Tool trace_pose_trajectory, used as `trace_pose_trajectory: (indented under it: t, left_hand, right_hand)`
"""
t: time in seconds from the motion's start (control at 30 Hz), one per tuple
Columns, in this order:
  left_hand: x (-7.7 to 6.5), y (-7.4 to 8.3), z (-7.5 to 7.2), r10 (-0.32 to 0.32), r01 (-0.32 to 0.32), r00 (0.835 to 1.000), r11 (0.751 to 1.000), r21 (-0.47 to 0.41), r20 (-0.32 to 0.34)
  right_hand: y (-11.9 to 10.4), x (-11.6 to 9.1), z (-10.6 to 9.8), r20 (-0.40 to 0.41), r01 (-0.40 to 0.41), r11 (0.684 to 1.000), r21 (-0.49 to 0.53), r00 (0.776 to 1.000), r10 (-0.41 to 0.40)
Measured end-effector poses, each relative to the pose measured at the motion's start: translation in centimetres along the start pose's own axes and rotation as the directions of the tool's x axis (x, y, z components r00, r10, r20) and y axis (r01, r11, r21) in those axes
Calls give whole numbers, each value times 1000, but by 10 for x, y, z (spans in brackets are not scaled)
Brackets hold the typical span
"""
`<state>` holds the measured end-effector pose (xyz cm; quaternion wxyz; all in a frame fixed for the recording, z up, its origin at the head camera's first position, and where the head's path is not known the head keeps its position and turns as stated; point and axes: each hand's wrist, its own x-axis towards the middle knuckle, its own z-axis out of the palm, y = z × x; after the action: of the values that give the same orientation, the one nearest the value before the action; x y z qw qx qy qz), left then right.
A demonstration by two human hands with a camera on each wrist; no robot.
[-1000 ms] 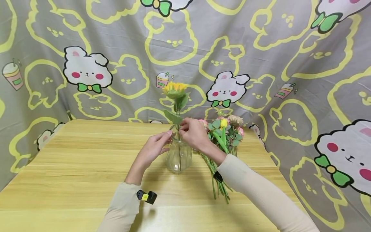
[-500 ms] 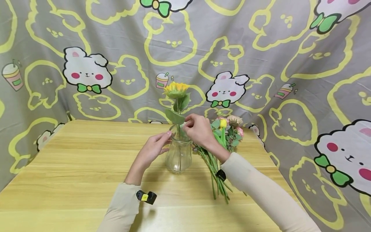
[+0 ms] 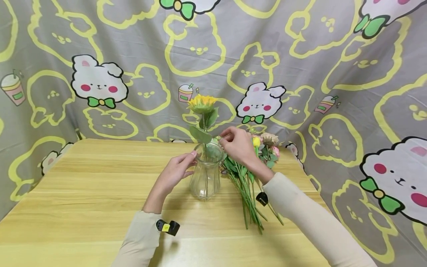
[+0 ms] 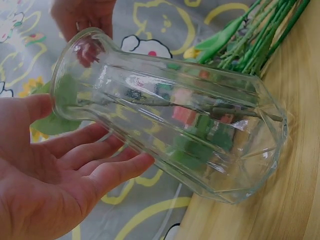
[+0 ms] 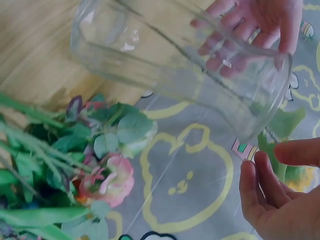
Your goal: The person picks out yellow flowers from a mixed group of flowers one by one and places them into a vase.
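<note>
A clear glass vase (image 3: 197, 183) stands upright on the table, holding one yellow sunflower (image 3: 202, 104) whose stem reaches down toward its base. My left hand (image 3: 175, 170) is at the vase's left side; in the left wrist view its thumb touches the rim and the other fingers lie extended along the glass. Just right of the rim is my right hand (image 3: 238, 148), fingers loosely bent. The right wrist view shows a gap between its thumb and fingers (image 5: 262, 177), with nothing held. A green leaf (image 5: 290, 122) of the sunflower is close to the fingertips.
To the right of the vase lies a bunch of flowers, with a yellow tulip (image 3: 256, 141), a pink rose (image 5: 115, 180) and several green stems (image 3: 245, 193) pointing toward me. A grey rabbit-print cloth (image 3: 140, 48) hangs behind the wooden table (image 3: 100, 193).
My right hand has let go of the sunflower stem and moved right, away from the vase mouth. The left hand stays at the vase, and the sunflower stands in it.
</note>
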<state>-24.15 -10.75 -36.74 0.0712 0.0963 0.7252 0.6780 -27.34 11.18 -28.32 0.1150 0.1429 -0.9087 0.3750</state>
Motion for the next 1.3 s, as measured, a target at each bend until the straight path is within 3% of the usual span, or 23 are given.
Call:
trace_pose_trajectory:
  t: [0.47,0.67,1.0,1.3]
  left_hand:
    - [0,-2,-1,3,-3,1000,1000,-1,10]
    - [0,-1,-1,4,-4,1000,1000,-4,24]
    - [-1,-1,-3,1,-1,1000,1000,9,13]
    - [0,-1,-1,12,-12,1000,1000,2,9]
  right_hand:
    - [36,4,-27,-54,-85,994,-69,995,81]
    - [57,1,-36,-47,-163,980,-115,986,158]
    - [90,-8,-41,-52,-198,965,-170,980,192]
    - [123,-25,-46,1,-230,945,-231,972,236]
